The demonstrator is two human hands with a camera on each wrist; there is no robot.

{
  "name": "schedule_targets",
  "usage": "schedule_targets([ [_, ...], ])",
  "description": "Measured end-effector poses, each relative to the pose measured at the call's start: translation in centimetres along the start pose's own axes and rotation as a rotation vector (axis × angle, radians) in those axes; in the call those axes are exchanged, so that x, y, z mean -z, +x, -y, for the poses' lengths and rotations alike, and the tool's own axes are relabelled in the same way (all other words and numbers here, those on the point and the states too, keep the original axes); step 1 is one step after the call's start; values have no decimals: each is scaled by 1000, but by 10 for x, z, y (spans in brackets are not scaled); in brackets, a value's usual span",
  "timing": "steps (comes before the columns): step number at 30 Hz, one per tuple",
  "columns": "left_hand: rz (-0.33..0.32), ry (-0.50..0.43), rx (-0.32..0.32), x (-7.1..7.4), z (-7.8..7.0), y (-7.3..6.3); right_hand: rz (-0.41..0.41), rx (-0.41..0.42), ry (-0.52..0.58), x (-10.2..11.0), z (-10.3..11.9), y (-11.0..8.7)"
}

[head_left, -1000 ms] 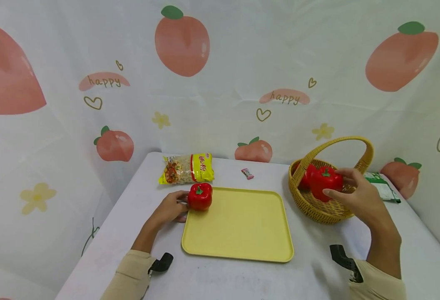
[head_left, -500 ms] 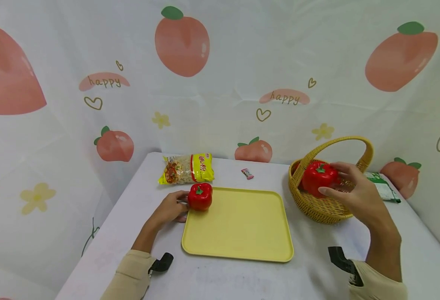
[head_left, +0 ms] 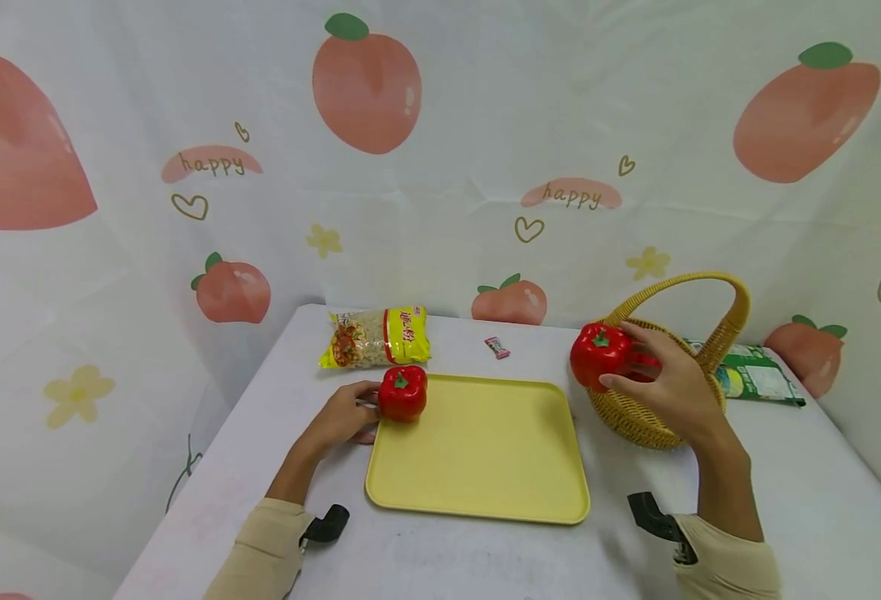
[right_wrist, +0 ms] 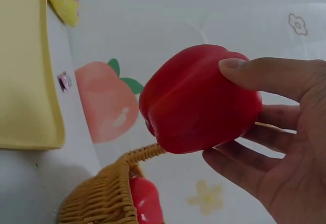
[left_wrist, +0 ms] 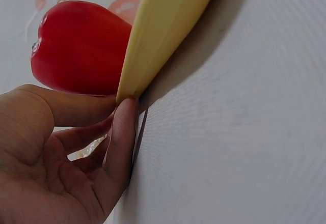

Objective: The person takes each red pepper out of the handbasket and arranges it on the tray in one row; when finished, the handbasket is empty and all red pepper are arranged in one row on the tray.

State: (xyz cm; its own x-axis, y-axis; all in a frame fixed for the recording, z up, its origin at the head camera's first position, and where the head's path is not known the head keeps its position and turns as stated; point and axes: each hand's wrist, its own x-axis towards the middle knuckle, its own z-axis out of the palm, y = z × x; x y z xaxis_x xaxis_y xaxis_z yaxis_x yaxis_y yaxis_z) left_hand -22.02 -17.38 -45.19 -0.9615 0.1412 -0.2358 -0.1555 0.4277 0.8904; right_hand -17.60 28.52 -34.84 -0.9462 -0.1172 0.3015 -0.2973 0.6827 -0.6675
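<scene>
Red pepper (head_left: 596, 362) aloft by the basket (head_left: 638, 423), pinched in my right grip (head_left: 668, 382); my left grip (head_left: 338, 414) pinches the tray (head_left: 478, 450).
From afar, I'd hold it stem-up, squeeze steadily and clear the basket.

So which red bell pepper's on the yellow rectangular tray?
The pepper at the far-left corner of the tray; the right hand holds another, the golden woven basket the third.

Free room over tray (head_left: 481, 454), pepper (head_left: 402, 395) blocking far-left corner
</scene>
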Motion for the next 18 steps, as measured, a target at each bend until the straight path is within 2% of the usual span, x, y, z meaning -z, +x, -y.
schedule_targets([
  [8, 1, 0, -3, 0, 1, 1, 40, 29, 43, -14, 5, 5],
  [18, 0, 3, -4, 0, 1, 1, 112, 27, 121, -48, 0, 14],
])
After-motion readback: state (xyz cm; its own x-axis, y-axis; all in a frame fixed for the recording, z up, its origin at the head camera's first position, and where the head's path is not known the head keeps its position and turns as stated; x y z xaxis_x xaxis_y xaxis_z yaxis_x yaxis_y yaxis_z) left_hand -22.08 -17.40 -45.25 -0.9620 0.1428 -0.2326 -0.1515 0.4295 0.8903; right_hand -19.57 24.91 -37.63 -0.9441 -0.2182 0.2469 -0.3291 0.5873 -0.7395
